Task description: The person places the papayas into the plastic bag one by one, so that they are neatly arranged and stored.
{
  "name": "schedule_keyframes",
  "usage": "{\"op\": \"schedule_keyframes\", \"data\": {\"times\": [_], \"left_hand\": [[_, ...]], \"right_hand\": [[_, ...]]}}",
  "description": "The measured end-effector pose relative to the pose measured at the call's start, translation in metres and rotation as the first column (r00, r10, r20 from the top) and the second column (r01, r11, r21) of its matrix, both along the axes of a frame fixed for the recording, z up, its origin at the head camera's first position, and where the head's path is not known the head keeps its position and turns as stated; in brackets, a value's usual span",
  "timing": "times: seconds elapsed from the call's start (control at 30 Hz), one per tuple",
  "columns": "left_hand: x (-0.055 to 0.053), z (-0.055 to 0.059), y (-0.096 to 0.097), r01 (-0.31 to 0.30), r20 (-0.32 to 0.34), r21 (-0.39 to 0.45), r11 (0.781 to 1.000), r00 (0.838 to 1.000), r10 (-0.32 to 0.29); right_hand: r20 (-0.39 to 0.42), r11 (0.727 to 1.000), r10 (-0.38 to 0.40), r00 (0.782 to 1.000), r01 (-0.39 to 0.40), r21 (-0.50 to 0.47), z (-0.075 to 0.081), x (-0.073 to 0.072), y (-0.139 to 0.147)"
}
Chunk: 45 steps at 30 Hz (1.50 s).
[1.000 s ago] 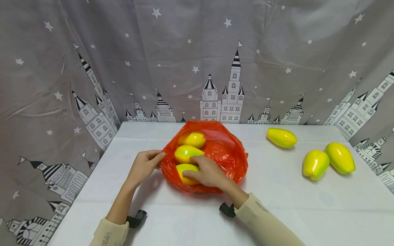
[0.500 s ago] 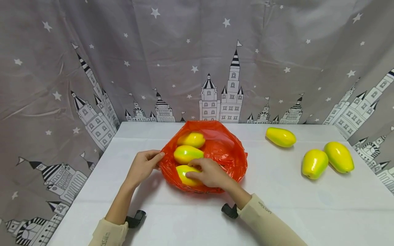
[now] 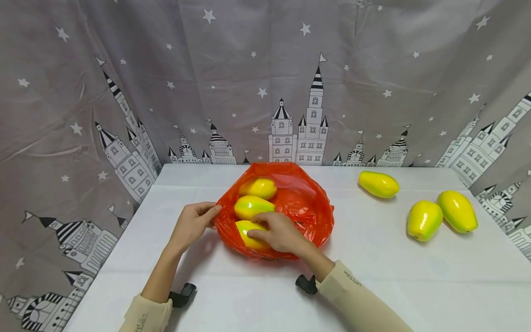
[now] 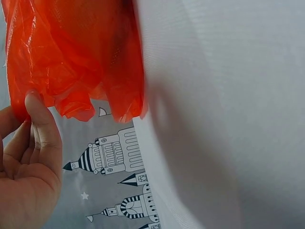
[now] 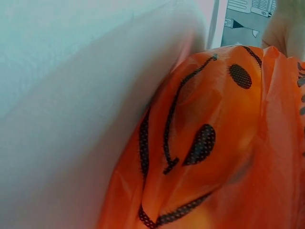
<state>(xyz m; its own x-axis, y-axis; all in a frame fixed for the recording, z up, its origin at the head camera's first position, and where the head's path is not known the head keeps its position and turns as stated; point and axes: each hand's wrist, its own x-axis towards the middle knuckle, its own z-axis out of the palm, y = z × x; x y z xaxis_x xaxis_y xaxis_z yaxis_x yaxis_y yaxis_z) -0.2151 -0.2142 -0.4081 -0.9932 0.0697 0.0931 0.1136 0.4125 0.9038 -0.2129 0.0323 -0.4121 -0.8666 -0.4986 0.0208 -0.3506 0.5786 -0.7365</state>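
Note:
A red plastic bag (image 3: 303,203) stands with its mouth spread wide on the table. Its left rim is pinched between the thumb and fingers of my left hand (image 3: 192,226), and the left wrist view also has that pinch on the crumpled bag (image 4: 71,57). Inside, three glossy yellow-green papayas lie in a row along the left: a far papaya (image 3: 259,188), a middle papaya (image 3: 250,207) and a near papaya (image 3: 245,233). My right hand (image 3: 280,233) reaches into the bag and grips the near one, thumb on top, partly covering it. In the right wrist view, the printed bag (image 5: 214,105) hides the right fingers.
Three more papayas lie on the white table (image 3: 365,263) at the right: one farther back (image 3: 379,185), and a pair close together, the left papaya (image 3: 425,221) and the right papaya (image 3: 457,212). Behind the table hangs a grey castle-print curtain (image 3: 232,92).
My right hand, with the near papaya, shifts slightly to the right and then back a little to the left. The left hand keeps its hold on the bag's rim.

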Motion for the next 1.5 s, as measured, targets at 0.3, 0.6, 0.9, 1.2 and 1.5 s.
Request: {"op": "schedule_keyframes", "data": {"times": [0.3, 0.6, 0.9, 1.2, 1.5], "left_hand": [[0.001, 0.000, 0.001, 0.000, 0.015, 0.012, 1.000, 1.000, -0.001], [0.002, 0.001, 0.000, -0.001, 0.013, 0.007, 1.000, 1.000, 0.001], [0.002, 0.001, 0.000, -0.005, 0.015, -0.002, 1.000, 1.000, 0.005], [0.001, 0.001, 0.000, 0.000, 0.009, 0.005, 1.000, 1.000, 0.000], [0.001, 0.000, -0.001, -0.008, 0.010, -0.006, 1.000, 1.000, 0.008]], "right_hand": [[0.008, 1.000, -0.006, 1.000, 0.006, -0.003, -0.001, 0.001, 0.001], [0.000, 1.000, 0.001, 1.000, -0.001, -0.006, -0.001, 0.002, 0.001], [-0.003, 1.000, 0.001, 1.000, -0.001, -0.003, 0.000, 0.003, 0.001], [-0.013, 0.999, -0.019, 1.000, 0.019, -0.034, 0.003, 0.005, 0.010], [-0.066, 0.999, -0.035, 0.997, 0.032, -0.034, 0.011, 0.013, 0.029]]}}
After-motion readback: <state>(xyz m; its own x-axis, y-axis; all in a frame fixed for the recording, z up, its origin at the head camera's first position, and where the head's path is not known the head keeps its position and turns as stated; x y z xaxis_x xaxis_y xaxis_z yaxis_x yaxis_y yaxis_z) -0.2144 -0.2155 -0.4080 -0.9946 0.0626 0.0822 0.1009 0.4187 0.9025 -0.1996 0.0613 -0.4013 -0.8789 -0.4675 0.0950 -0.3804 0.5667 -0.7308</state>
